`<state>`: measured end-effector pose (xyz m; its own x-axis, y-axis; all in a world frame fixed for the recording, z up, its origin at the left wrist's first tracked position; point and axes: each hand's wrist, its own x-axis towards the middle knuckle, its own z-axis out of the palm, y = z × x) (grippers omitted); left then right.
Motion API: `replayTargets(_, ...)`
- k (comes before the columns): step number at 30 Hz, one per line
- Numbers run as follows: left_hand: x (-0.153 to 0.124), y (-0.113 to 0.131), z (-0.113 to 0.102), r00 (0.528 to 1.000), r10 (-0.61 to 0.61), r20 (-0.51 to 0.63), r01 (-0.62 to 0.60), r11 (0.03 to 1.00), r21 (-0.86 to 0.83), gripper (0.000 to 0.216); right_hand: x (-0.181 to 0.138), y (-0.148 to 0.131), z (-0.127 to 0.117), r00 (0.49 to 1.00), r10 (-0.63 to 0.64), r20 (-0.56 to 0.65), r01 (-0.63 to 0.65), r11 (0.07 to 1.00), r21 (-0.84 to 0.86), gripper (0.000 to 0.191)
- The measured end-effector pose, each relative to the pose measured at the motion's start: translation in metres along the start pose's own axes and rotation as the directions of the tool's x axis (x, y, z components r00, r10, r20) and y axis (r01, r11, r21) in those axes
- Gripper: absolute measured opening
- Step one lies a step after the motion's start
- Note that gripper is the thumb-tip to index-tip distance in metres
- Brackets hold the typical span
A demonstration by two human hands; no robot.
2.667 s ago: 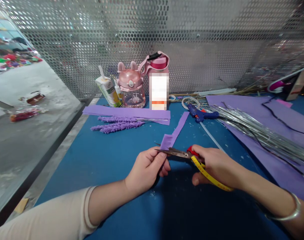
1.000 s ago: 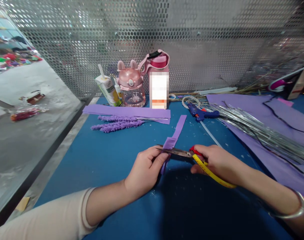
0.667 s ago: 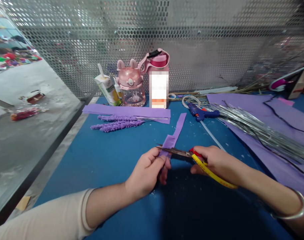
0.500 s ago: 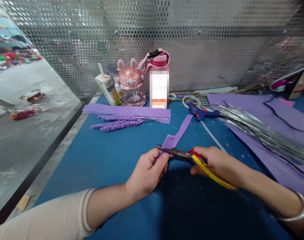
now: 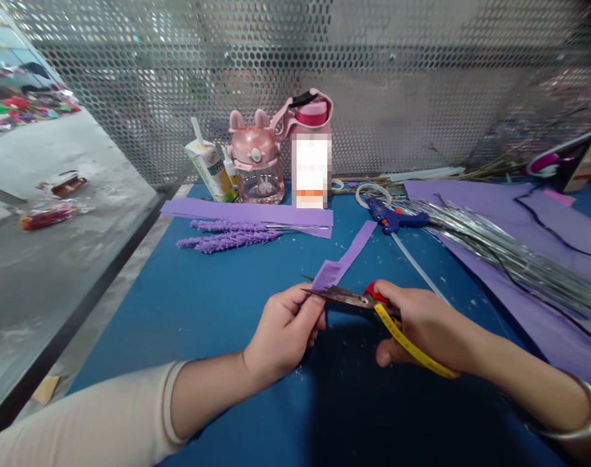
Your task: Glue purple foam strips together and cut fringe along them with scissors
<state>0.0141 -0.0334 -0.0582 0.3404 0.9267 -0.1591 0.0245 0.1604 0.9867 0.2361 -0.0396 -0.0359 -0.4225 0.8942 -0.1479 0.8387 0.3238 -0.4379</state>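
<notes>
My left hand (image 5: 288,327) pinches the near end of a purple strip (image 5: 356,246), which is folded over on itself close to my fingers. My right hand (image 5: 424,324) is closed round the red handles of a pair of scissors (image 5: 346,296). The scissor blades are slightly parted and lie across the folded strip, just beyond my left thumb. A yellow measuring tape (image 5: 407,347) hangs in a curve by the scissor handles and my right hand. The strip's far end reaches toward a blue glue gun (image 5: 395,218).
Purple lavender-like stems (image 5: 231,241) lie before a stack of purple strips (image 5: 246,211). Behind stand a drink carton (image 5: 210,168), a pink eared bottle (image 5: 257,162) and a taller pink bottle (image 5: 312,117). Silvery wires (image 5: 514,253) lie on purple sheets (image 5: 451,194) at right. A perforated metal panel (image 5: 363,84) closes the back.
The scissor blades have parted a little more, and my right thumb has moved down, away from the fingers. My left hand still pinches the strip in nearly the same place.
</notes>
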Motion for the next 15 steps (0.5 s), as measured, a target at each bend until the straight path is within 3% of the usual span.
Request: replayTargets(15,-0.002,-0.0019,0.0009,0.998,0.064,0.025,-0.064,0.998,-0.006,0.032,-0.002,-0.0074,-0.0048,0.999,-0.033,0.022,0.033,0.999,0.023,0.055)
